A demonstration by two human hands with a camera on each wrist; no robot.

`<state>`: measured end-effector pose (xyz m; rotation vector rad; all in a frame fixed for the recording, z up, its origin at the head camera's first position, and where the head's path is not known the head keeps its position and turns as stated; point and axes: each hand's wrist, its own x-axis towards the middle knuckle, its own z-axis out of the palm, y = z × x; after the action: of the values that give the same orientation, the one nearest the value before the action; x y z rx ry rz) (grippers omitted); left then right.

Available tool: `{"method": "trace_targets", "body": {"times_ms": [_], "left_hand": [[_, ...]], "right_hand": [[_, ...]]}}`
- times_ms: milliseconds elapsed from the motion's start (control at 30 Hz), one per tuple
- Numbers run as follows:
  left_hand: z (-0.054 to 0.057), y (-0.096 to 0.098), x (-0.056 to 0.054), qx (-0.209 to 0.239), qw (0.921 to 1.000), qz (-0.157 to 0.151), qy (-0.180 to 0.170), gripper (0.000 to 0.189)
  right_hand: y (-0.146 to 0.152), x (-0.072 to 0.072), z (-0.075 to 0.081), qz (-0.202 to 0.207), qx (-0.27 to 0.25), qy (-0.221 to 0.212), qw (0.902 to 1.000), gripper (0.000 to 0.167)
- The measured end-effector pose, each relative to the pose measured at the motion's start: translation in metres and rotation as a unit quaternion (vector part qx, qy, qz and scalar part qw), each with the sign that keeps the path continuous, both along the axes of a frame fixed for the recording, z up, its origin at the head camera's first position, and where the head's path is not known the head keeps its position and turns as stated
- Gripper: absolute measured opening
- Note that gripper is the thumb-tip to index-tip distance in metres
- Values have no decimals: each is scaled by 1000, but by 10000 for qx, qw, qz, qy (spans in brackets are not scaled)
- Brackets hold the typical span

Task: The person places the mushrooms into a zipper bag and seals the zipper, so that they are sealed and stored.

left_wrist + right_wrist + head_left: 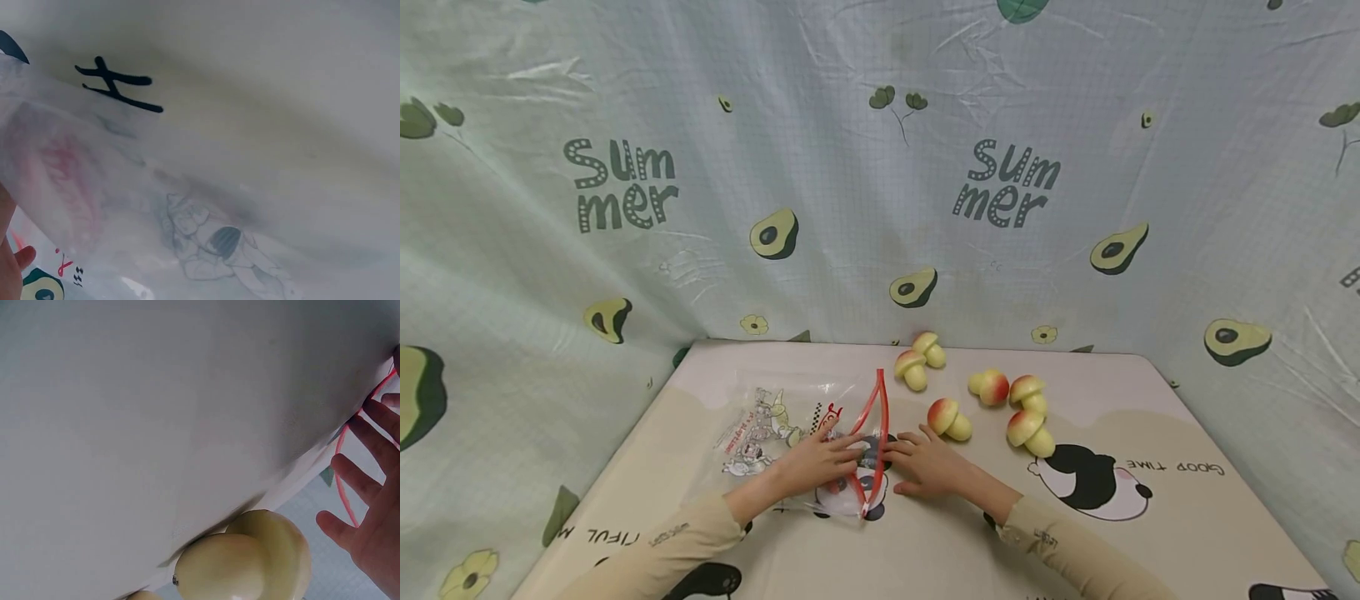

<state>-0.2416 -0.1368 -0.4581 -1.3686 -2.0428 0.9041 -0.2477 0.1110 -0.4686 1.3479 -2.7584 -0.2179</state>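
A clear plastic bag [752,450] with printed cartoon figures lies flat on the table, its red zip strip [884,417] along the right-hand edge. On top of the bag, close to that opening, rests my left hand [817,460] with its fingers spread. My right hand [934,463] lies palm down, fingertips right at the red strip. The right wrist view shows its fingers extended along the red edge [342,487]. Just beyond the right hand sits a toy mushroom [950,419] with a red and yellow cap. Only part of my left hand [9,272] shows in the left wrist view.
Several more toy mushrooms [988,387] lie at the back and right of the table [1120,383], with a pair [912,369] behind the bag's corner. A printed curtain [850,175] hangs behind the table and along both sides.
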Motion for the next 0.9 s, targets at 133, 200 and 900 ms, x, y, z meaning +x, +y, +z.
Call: {"method": "trace_targets", "body": {"times_ms": [133,200,900], "left_hand": [[-1,-2,1,122,9997,-66,-177,31],[-1,-3,1,255,9990,-116,-356,30],[11,-17,9,1342,9324,912,-3231,58]], "right_hand": [[0,0,0,-7,5,-33,10000,55],[0,0,0,-5,11,-51,10000,55],[2,0,0,209,194,270,9992,52]]}}
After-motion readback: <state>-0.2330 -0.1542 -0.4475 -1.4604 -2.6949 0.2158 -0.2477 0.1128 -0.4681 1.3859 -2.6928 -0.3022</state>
